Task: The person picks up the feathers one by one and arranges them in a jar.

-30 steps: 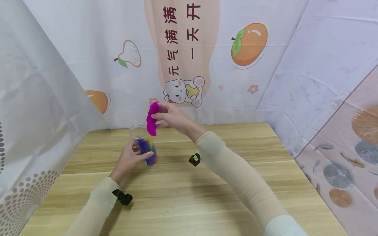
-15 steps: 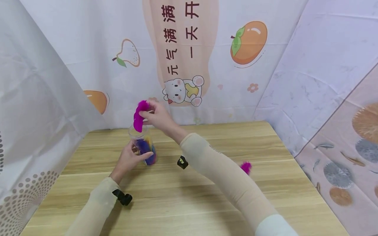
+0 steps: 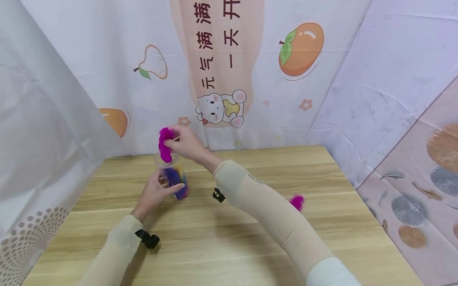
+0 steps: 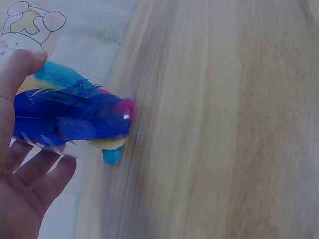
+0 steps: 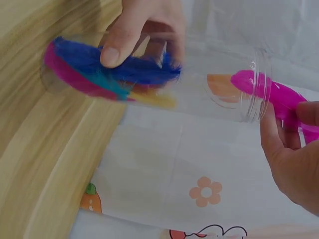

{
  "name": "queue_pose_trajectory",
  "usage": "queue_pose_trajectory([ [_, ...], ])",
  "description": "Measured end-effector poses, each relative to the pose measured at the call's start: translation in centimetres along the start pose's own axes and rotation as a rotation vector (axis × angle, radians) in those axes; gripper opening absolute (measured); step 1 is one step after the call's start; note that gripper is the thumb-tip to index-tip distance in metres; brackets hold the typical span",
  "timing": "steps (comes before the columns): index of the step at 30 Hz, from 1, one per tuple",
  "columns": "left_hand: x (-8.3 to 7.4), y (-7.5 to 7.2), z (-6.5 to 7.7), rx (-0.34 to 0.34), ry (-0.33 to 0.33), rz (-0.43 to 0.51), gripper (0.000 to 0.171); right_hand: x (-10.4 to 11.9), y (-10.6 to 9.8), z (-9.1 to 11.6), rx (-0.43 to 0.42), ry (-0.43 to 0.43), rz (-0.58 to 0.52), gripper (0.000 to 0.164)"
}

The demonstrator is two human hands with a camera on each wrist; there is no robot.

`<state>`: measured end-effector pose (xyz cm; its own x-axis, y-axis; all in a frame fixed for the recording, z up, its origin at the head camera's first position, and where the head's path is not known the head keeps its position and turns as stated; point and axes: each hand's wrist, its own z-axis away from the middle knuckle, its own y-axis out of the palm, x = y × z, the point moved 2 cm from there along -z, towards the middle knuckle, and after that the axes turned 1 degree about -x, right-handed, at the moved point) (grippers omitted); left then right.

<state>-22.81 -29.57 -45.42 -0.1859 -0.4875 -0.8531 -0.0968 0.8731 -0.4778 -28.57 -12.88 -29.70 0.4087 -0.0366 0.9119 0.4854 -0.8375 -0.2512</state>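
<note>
My left hand grips a clear jar round its side, thumb in front, holding it upright on the table. Inside lie several feathers, among them a blue feather, with teal, yellow and magenta ones low in the jar. Above the jar's open mouth, my right hand pinches a magenta feather between thumb and fingers. In the right wrist view that feather's tip is just within the rim, and the fingertips are right beside it.
Another magenta feather lies on the wooden table, partly hidden behind the right sleeve. A printed curtain hangs close behind the table's back edge. Black wrist cameras are strapped to both sleeves.
My right hand has moved left and then down with the magenta feather, bringing its tip into the jar's mouth. The feather on the table has come into view. The left hand stays on the jar.
</note>
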Motion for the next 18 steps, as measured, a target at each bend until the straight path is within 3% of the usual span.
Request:
queue_pose_trajectory([
  [8, 0.20, 0.11, -0.03, 0.005, 0.003, 0.026, 0.082, 0.25, 0.00, -0.10, 0.032, -0.027, 0.227, 0.027],
  [18, 0.10, -0.04, 0.07, 0.014, -0.028, 0.032, 0.080, 0.80, 0.16, -0.10, 0.045, -0.049, 0.343, 0.027],
])
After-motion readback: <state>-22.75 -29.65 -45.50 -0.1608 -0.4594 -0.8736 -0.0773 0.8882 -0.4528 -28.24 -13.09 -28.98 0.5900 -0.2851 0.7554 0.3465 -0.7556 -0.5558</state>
